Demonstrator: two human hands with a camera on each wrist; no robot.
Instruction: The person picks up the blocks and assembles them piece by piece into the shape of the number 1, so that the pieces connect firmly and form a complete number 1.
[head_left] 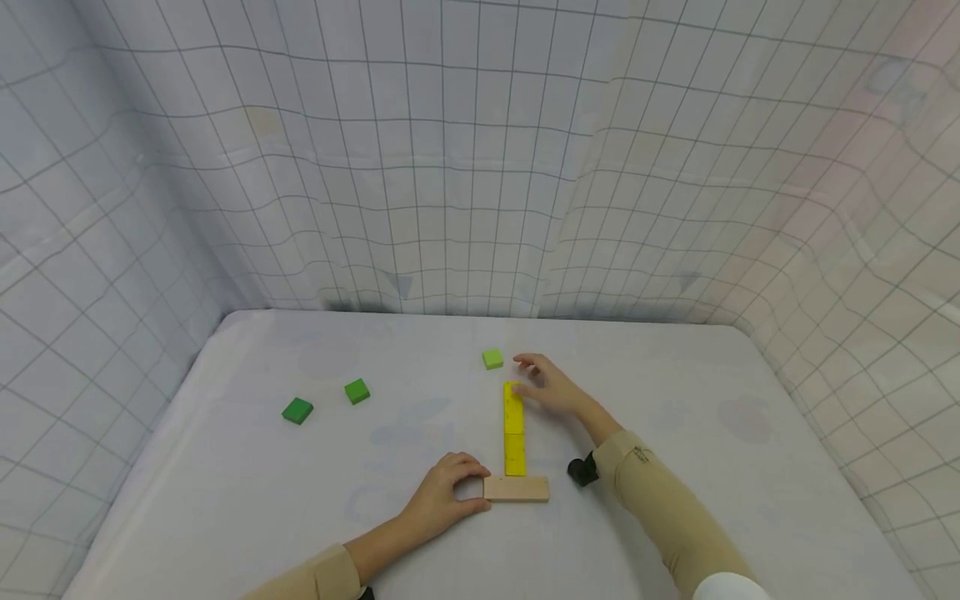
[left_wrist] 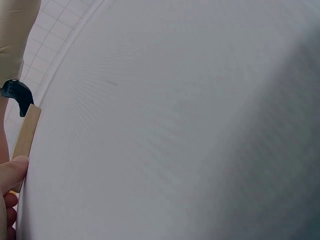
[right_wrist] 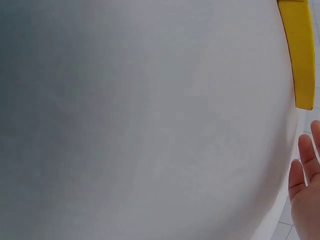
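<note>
A plain wooden block [head_left: 516, 489] lies crosswise at the near end of two yellow blocks, which run end to end away from the person: a near yellow block [head_left: 515, 455] and a far yellow block [head_left: 513, 408]. My left hand [head_left: 438, 500] pinches the wooden block's left end between thumb and fingers; in the left wrist view the thumb [left_wrist: 15, 172] overlaps its side. Beside the far yellow block is my right hand [head_left: 553, 387], fingers spread from the thumb, thumb tip overlapping the block's far end. In the right wrist view its fingers [right_wrist: 309, 155] hold nothing.
A light green block [head_left: 492, 359] lies beyond the yellow row, left of the right fingertips. Farther left on the white table [head_left: 420, 358] are a green block [head_left: 357, 392] and a dark green block [head_left: 297, 411]. Gridded white curtains [head_left: 480, 167] surround the table's back and sides.
</note>
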